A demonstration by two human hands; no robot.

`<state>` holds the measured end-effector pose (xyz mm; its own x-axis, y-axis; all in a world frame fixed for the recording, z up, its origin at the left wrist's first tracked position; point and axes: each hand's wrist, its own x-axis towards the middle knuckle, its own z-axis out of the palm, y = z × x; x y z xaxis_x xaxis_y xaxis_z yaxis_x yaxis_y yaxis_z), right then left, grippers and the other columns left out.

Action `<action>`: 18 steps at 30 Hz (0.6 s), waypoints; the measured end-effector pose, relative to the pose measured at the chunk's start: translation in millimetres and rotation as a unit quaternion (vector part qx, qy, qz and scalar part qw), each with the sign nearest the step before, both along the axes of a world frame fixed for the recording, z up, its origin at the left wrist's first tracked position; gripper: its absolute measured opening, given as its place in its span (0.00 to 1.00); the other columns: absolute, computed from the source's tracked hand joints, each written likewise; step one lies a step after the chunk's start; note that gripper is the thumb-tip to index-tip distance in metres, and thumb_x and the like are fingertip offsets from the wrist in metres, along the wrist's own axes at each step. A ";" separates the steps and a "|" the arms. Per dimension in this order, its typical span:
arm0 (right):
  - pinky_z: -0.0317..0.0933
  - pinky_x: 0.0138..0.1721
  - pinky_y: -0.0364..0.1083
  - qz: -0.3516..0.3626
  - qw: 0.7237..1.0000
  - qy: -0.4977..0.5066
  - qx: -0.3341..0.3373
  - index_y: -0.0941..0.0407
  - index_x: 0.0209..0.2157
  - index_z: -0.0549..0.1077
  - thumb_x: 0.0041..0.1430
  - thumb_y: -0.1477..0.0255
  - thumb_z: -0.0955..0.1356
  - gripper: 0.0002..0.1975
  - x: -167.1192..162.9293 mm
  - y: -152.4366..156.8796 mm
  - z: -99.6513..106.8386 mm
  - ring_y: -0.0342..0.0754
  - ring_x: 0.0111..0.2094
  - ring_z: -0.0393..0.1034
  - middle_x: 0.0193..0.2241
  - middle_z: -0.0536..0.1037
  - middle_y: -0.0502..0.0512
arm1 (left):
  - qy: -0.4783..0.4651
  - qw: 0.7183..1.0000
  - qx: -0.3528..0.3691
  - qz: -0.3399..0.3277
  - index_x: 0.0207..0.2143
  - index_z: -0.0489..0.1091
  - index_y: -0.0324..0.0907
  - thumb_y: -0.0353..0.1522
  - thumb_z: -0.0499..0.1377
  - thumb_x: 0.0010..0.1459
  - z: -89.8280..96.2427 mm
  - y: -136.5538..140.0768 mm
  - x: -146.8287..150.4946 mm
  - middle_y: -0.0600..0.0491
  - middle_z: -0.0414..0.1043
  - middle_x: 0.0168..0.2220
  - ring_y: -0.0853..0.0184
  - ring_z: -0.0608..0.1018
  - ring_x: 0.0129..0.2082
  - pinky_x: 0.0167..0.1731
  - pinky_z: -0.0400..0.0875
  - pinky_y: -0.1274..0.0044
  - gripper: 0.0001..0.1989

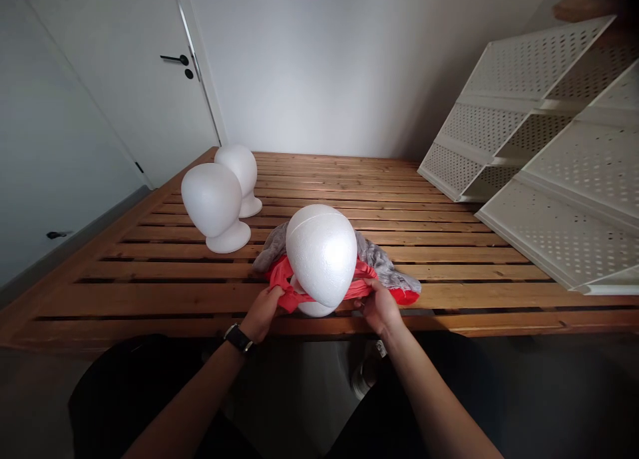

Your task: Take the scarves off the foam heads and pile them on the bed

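Right in front of me a white foam mannequin head stands upright near the front edge of the slatted table. Red fabric with grey plush cloth is gathered around its neck, and the grey part lies spread behind and to the right. My left hand, with a watch on the wrist, pinches the red fabric at the left of the neck. On the right side, my right hand grips the red edge too. What kind of item the fabric is I cannot tell.
Two more white foam mannequin heads stand on the left of the slatted wooden table. White perforated racks occupy the right side. A white wall is behind, with a door at the left.
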<state>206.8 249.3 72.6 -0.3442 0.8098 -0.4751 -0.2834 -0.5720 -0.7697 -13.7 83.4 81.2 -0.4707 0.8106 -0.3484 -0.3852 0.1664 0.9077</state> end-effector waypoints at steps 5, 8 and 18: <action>0.64 0.22 0.44 0.002 0.998 0.025 0.056 0.51 0.29 0.62 0.55 0.64 0.69 0.11 20.4 21.5 8.0 0.44 0.21 0.62 0.21 0.67 0.48 | -0.077 0.997 0.025 0.011 0.29 0.72 0.39 0.33 0.64 0.50 6.0 -3.2 -29.7 0.52 0.72 0.26 0.68 0.75 0.26 0.27 0.75 0.76 0.06; 0.53 0.17 0.41 0.076 0.991 -0.015 0.109 0.51 0.26 0.56 0.51 0.62 0.73 0.21 26.7 34.5 15.2 0.38 0.17 0.44 0.17 0.52 0.40 | -0.094 0.996 0.007 -0.002 0.29 0.70 0.40 0.35 0.66 0.53 13.9 1.4 -47.2 0.57 0.66 0.24 0.74 0.66 0.20 0.17 0.61 0.82 0.09; 0.61 0.28 0.44 0.144 0.879 -0.281 0.358 0.55 0.43 0.72 0.58 0.65 0.72 0.13 -10.8 155.8 94.3 0.45 0.24 0.64 0.23 0.70 0.48 | 0.260 0.965 -0.017 -0.031 0.36 0.71 0.36 0.38 0.54 0.67 80.5 111.0 -117.9 0.51 0.73 0.29 0.72 0.73 0.25 0.27 0.65 0.80 0.14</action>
<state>196.1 405.1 167.0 -0.4583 0.8879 -0.0399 0.3330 0.1299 -0.9339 -131.5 194.5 161.6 -0.5393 0.8355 -0.1052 0.1317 0.2070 0.9694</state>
